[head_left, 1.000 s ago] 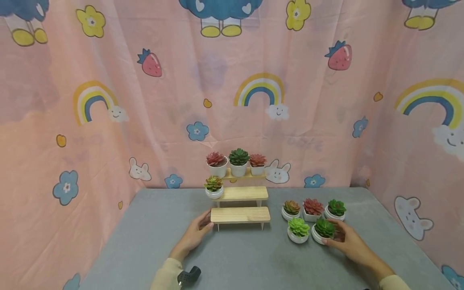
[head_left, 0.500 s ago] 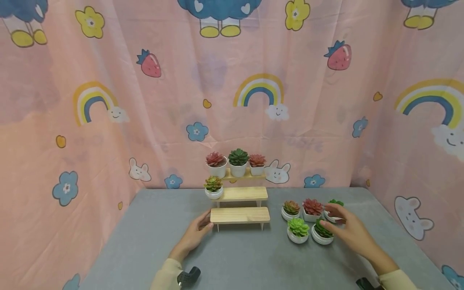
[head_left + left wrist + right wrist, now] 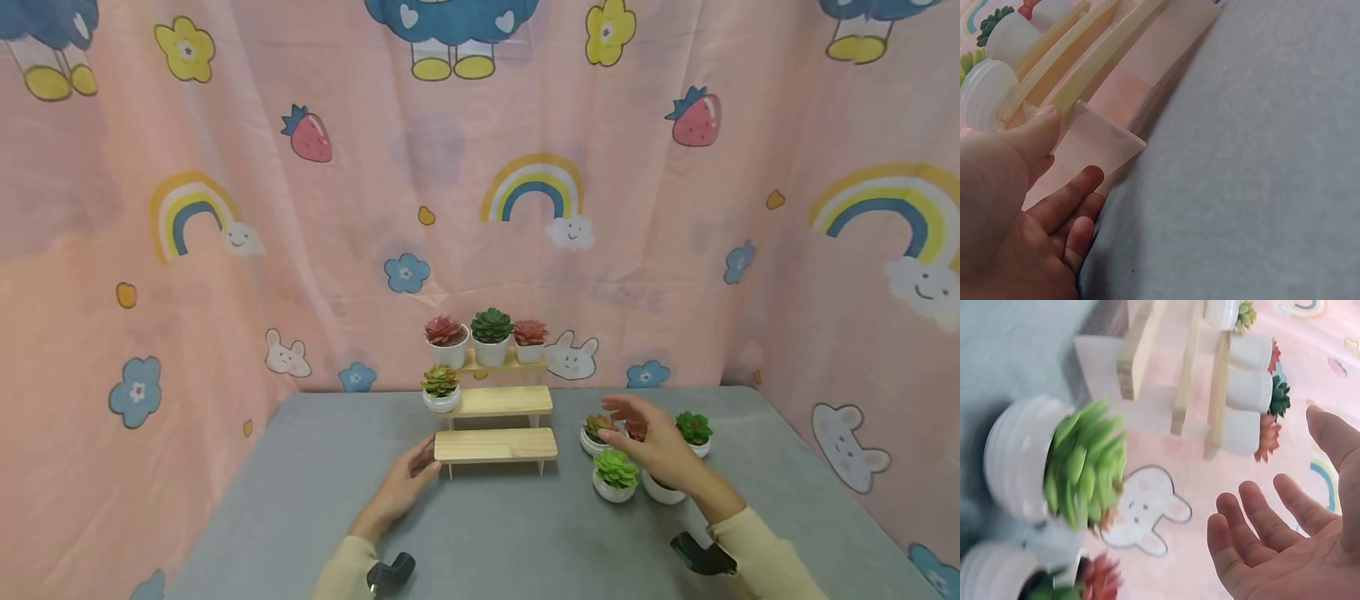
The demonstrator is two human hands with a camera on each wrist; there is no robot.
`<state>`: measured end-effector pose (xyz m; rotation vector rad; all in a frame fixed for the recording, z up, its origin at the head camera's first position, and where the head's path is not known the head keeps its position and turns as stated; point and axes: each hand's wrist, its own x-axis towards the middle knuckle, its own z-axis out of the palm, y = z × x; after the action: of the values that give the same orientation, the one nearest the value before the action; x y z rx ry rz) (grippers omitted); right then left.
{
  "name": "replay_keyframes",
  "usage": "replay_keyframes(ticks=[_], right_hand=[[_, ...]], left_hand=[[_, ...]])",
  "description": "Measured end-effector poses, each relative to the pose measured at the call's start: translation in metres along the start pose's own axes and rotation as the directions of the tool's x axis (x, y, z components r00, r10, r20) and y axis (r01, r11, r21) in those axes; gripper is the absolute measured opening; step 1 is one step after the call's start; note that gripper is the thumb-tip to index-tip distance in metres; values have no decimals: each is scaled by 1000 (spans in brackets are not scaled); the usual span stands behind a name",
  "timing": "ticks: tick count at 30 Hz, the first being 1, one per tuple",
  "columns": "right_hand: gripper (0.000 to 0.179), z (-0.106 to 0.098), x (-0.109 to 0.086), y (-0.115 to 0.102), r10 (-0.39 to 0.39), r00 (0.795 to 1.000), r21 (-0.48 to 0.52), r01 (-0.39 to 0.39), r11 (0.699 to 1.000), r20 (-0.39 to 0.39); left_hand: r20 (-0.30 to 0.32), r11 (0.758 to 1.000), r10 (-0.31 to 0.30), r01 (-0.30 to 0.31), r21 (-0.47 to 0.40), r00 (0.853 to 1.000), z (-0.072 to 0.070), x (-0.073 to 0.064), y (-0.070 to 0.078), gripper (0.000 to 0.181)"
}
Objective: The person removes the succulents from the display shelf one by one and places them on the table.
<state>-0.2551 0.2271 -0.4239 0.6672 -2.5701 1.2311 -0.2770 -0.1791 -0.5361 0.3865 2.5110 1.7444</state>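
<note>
My left hand (image 3: 397,487) rests against the left end of a three-step wooden plant stand (image 3: 495,446). In the left wrist view its thumb touches the step's edge, while the fingers (image 3: 1079,187) lie loosely beside the translucent side panel (image 3: 1097,137). My right hand (image 3: 660,450) hovers, fingers spread and holding nothing, above a group of potted succulents. Nearest its fingertips is an orange-brown succulent (image 3: 597,427). A bright green succulent (image 3: 615,471) stands in front. Behind the hand, a red succulent (image 3: 636,430) and another white pot (image 3: 666,492) are partly hidden.
A dark green succulent (image 3: 491,325) stands between two reddish ones on the stand's top step. At the middle step's left end sits a yellow-green succulent (image 3: 440,383). Another green succulent (image 3: 693,428) is right of the right hand. A pink printed curtain (image 3: 360,250) hangs behind the grey table (image 3: 315,467).
My right hand has let go of the dark green succulent's pot, lifted and moved left over the group towards the orange-brown succulent. My left hand stays at the stand.
</note>
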Motion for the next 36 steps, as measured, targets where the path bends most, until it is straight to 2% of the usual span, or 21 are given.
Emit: replay_keyframes(ticks=[8, 13, 20, 28, 36], right_hand=[[46, 23, 20, -5, -22, 1000, 84, 20, 996, 16], [49, 40, 33, -12, -2, 999, 131, -4, 991, 50], [50, 62, 49, -22, -8, 997, 169, -6, 986, 78], [54, 89, 65, -33, 20, 993, 159, -38, 986, 113], [53, 105, 80, -44, 39, 989, 178, -65, 982, 146]], left_hand=[[-22, 1000, -9, 8, -28, 1000, 2, -3, 6, 60], [-32, 1000, -24, 23, -16, 999, 1, -3, 5, 60], [-6, 1000, -19, 19, 2, 1000, 0, 2, 0, 62], [-3, 1000, -32, 32, -1, 999, 1, 1, 1, 64], [-10, 999, -35, 35, -4, 999, 0, 1, 1, 63]])
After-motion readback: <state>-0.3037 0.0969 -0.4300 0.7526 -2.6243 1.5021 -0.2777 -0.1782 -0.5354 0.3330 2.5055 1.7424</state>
